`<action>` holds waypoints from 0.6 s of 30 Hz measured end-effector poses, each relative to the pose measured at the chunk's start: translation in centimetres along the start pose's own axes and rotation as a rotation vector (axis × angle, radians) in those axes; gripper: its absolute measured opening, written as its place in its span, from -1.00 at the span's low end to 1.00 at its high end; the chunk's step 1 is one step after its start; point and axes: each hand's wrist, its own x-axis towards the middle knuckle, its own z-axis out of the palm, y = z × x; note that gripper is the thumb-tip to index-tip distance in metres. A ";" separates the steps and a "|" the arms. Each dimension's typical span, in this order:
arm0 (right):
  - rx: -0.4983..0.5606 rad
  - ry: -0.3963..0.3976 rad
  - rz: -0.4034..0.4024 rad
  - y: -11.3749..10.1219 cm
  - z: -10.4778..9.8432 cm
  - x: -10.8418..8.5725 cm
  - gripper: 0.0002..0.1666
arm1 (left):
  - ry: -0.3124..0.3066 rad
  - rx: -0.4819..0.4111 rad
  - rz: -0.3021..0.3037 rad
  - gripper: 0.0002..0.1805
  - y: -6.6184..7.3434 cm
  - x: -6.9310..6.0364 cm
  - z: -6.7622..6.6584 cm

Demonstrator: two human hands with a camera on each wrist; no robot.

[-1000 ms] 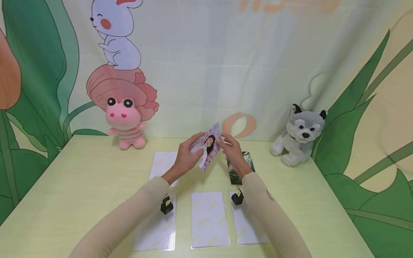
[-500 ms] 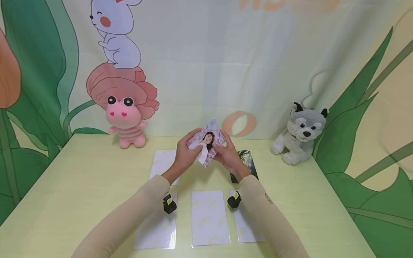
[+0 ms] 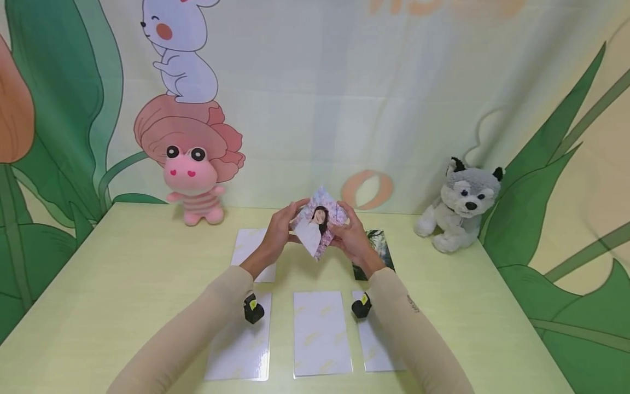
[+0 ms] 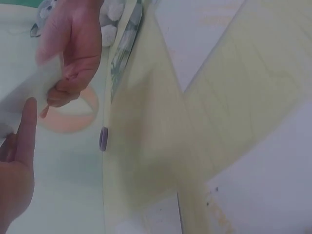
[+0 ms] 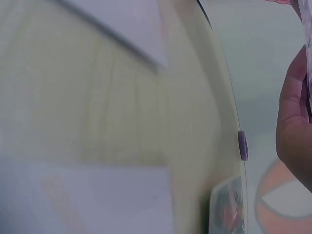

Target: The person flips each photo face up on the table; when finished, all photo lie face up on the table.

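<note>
A photo print of a person in white among pink blossoms is held up over the back of the table, tilted with one corner pointing up. My left hand grips its left side, with fingers reaching behind it. On the opposite side my right hand pinches the print, thumb on the picture. In the left wrist view the print's pale back lies between both hands. A dark green photo rests on the table, partly covered by my right hand and wrist.
White sheets lie on the table: one in the front middle, one front left, one front right, one back left. A pink plush and a husky plush sit at the back. A small purple ring lies near the back edge.
The print has turned to show more of its face and stands corner up. My right hand has shifted to its right edge. My left thumb no longer shows on the picture.
</note>
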 end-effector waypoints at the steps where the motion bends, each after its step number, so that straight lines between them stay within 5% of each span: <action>1: -0.016 0.000 0.006 0.0 -0.1 0.0 -0.17 | -0.012 -0.001 -0.011 -0.34 0.1 0.0 -0.1; 12: -0.258 -0.044 0.003 -1.0 -0.9 -0.3 -0.16 | -0.092 0.071 -0.093 -0.25 0.7 0.9 -0.9; 18: -0.356 -0.132 -0.004 -1.4 -1.0 -0.4 -0.12 | -0.125 0.126 -0.106 -0.39 1.1 1.3 -1.1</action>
